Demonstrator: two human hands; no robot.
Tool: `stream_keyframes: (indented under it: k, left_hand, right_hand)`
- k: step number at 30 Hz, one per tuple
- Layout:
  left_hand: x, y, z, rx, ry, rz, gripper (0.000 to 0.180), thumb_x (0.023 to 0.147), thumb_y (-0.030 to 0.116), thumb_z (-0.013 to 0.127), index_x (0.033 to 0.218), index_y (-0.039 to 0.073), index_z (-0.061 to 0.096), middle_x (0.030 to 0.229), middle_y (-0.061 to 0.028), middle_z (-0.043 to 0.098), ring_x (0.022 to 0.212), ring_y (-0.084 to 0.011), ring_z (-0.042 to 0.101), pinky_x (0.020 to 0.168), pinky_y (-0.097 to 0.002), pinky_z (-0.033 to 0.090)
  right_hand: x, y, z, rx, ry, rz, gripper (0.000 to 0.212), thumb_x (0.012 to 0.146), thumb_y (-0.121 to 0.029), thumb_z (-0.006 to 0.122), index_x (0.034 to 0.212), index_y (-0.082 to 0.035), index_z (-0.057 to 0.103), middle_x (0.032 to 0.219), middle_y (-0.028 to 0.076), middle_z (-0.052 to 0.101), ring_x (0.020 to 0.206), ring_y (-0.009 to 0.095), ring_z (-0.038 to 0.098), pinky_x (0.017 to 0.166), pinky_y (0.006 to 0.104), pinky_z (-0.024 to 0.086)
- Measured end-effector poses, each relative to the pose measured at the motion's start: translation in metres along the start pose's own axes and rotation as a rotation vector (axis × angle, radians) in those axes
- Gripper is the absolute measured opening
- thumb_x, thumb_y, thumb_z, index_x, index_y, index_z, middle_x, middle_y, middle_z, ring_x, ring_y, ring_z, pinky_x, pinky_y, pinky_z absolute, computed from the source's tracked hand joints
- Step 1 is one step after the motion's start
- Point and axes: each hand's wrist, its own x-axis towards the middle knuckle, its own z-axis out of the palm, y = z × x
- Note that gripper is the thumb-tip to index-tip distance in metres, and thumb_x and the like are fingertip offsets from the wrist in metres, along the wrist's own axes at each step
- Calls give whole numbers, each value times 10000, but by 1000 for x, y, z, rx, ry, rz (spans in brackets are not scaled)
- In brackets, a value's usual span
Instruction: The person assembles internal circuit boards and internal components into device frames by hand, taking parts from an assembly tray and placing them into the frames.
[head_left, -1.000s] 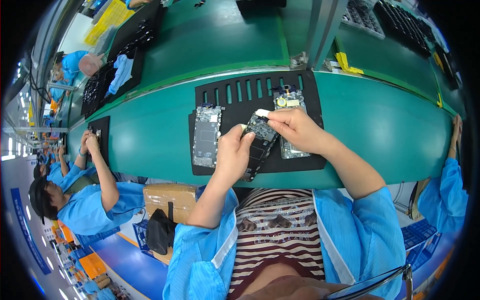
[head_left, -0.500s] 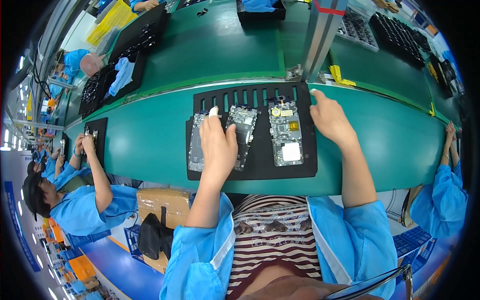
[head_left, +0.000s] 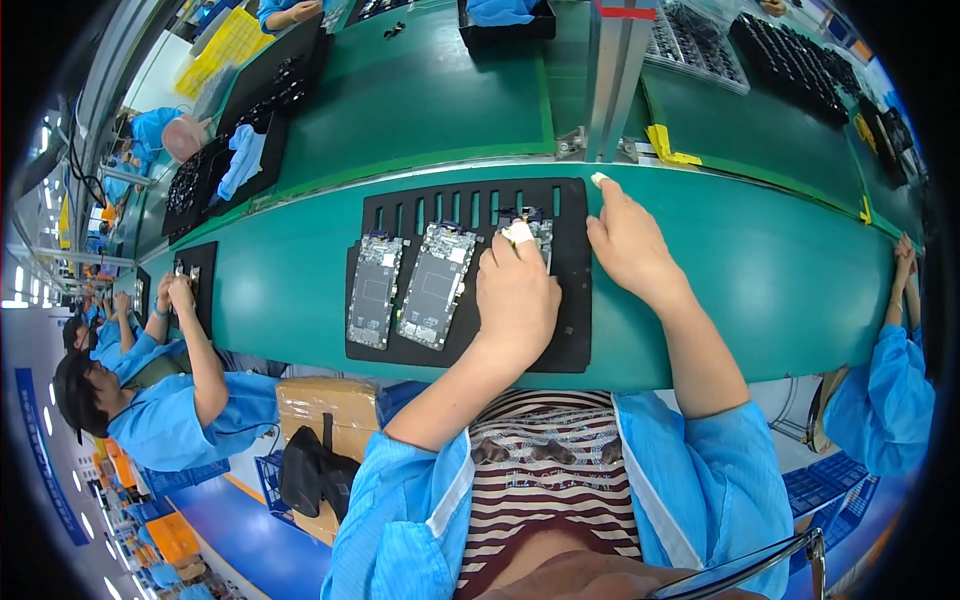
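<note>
Electronics assembly line in factory: long green bench [head_left: 760, 270], black slotted mat [head_left: 570, 340] on it holding bare circuit boards [head_left: 437, 285]; blue-smocked workers [head_left: 150, 420] seated along bench; component trays [head_left: 790, 60] beyond.

We see a brown cardboard box [head_left: 325, 410] on the floor at lower left, below the tabletop [head_left: 780, 290] edge. Yellow labels [head_left: 668, 147] lie on the far tabletop beside a grey post [head_left: 612, 75].
</note>
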Motion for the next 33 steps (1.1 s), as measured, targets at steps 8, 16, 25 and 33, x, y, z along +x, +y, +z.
stream_keyframes:
  k: [8,16,25,33]
  left_hand:
    - [4,-17,-39,92,24,-35,373,796,57,568,1118,-115,489,677,-216,624,639,-396,634,578,-478,517]
    - [5,-39,-55,-233,42,0,127,802,58,635,818,-31,546,629,-216,593,634,-418,600,564,-453,465]
    - [-17,-53,-37,-934,-169,-95,100,842,44,610,849,-40,556,641,-69,537,636,-67,429,541,-283,374]
    - [-23,-53,-39,-1060,-289,-130,101,878,7,565,972,-30,574,763,13,575,717,-23,444,603,-212,388]
  right_hand:
    - [6,2,4,558,-12,-179,256,942,-130,499,1140,24,551,964,108,622,898,183,593,812,303,464]
    - [9,8,20,907,-177,-200,311,988,-176,452,1212,22,537,1109,85,612,999,158,584,883,292,466]
    - [4,-3,10,1232,-659,18,369,990,-253,467,1264,-15,533,1098,44,620,987,102,575,853,284,483]
    - [1,-5,9,1203,-699,-43,328,979,-201,494,1242,-21,572,1067,32,644,925,89,600,798,258,511]
